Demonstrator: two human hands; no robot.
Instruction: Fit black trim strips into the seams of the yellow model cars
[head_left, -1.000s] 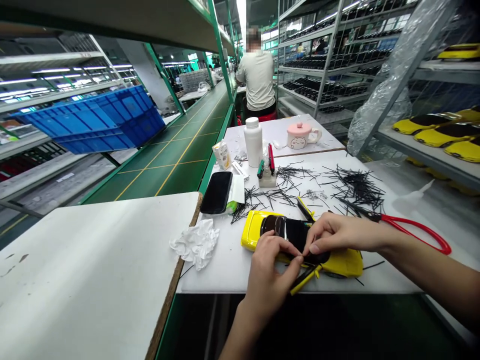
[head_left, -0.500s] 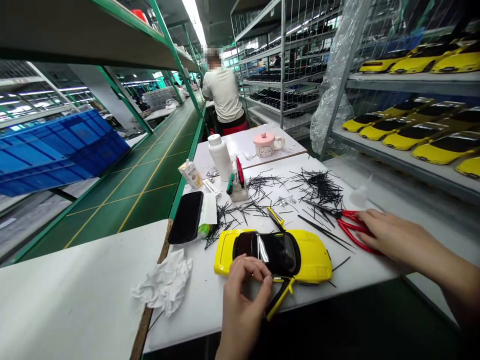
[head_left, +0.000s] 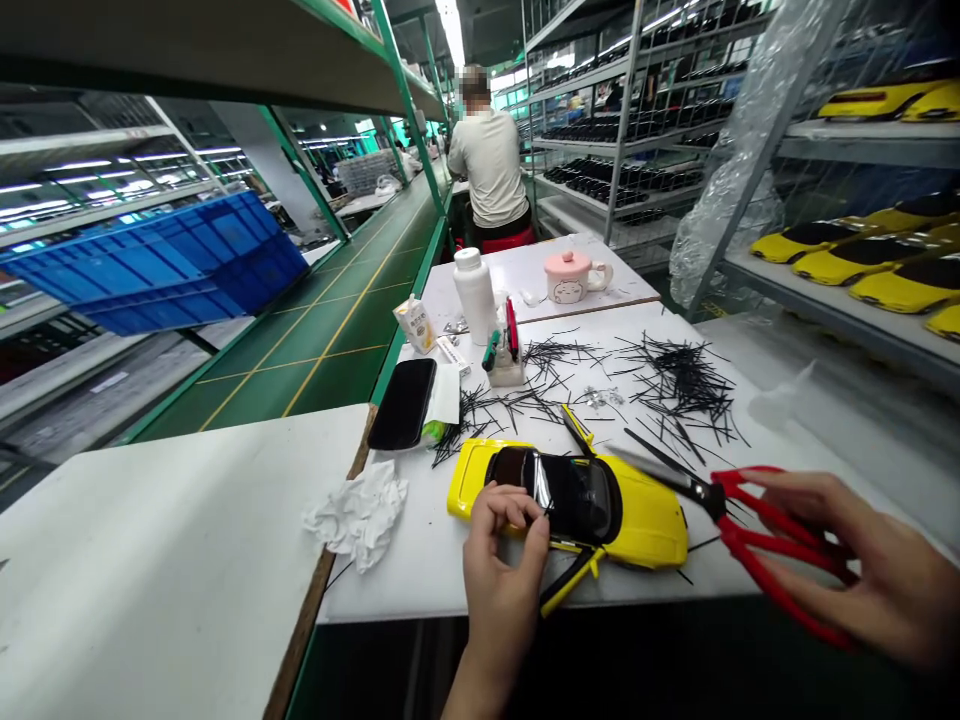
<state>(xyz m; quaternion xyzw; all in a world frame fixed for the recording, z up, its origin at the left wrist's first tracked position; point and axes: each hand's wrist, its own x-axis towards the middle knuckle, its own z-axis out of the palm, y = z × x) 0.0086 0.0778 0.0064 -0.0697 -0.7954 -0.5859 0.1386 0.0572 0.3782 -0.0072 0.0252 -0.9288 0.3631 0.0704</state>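
Observation:
A yellow model car lies on the white table with both doors swung out. My left hand is at its near side, thumb and fingertips pinched together beside the open near door. A tiny dark bit shows at those fingertips, too small to name. My right hand grips red-handled scissors, raised over the table to the right of the car. Their blades are parted and point left toward the car's front end. Thin black strips lie in a loose heap behind the scissors.
Behind the car stand a pen holder, a white bottle, a drink carton and a pink-lidded mug. A phone and crumpled tissue lie left. A person sits ahead; racks with yellow cars stand right.
My right hand has picked the scissors up off the table, and they have opened toward the car. My left hand stays pinched at the car's side. The whole view has shifted.

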